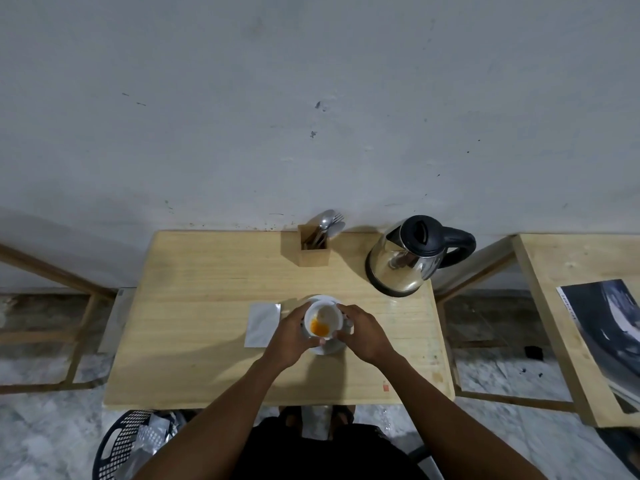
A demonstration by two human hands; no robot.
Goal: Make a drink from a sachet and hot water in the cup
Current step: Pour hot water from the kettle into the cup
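Both my arms run up from 6 o'clock, forearms bare, converging toward centre. Left hand (290, 332) curled, fingers wrapped round the cup (322, 321) from 9 o'clock, thumb near the lower rim. Right hand (363, 332) curled too, closing on it from 3 o'clock, knuckles up, wrist slightly bent. Fingertips of both nearly meet at the 6 o'clock side.
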